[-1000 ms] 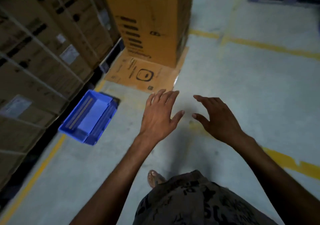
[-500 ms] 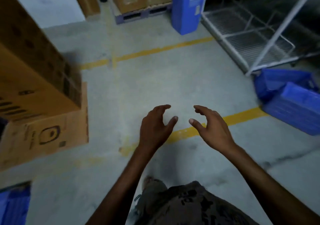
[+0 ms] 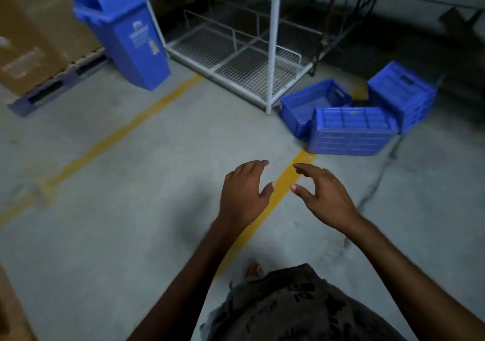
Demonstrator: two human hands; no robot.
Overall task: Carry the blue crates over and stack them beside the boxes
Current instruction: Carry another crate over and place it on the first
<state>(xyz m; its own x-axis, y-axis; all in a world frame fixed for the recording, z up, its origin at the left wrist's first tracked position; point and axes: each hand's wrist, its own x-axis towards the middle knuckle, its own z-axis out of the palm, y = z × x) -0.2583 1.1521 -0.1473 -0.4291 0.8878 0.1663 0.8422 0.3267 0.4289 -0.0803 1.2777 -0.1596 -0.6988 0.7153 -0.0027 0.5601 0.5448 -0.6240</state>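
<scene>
Three blue plastic crates lie in a loose cluster on the concrete floor at the right. One crate sits upright and empty beside the table leg. A second crate lies upside down in front of it. The third crate is also overturned, at the far right. My left hand and my right hand hover side by side above a yellow floor line, well short of the crates. Both hands are empty with fingers curled and apart.
A white metal-framed table with wire mesh shelves stands behind the crates. A blue swing-lid bin leans left of it. Cardboard boxes on a pallet fill the far left. Yellow lines cross the grey floor.
My view has swung to the right, away from the tall cardboard boxes and the placed crate. The three crates by the table have come closer and toward the centre. My hands stay empty.
</scene>
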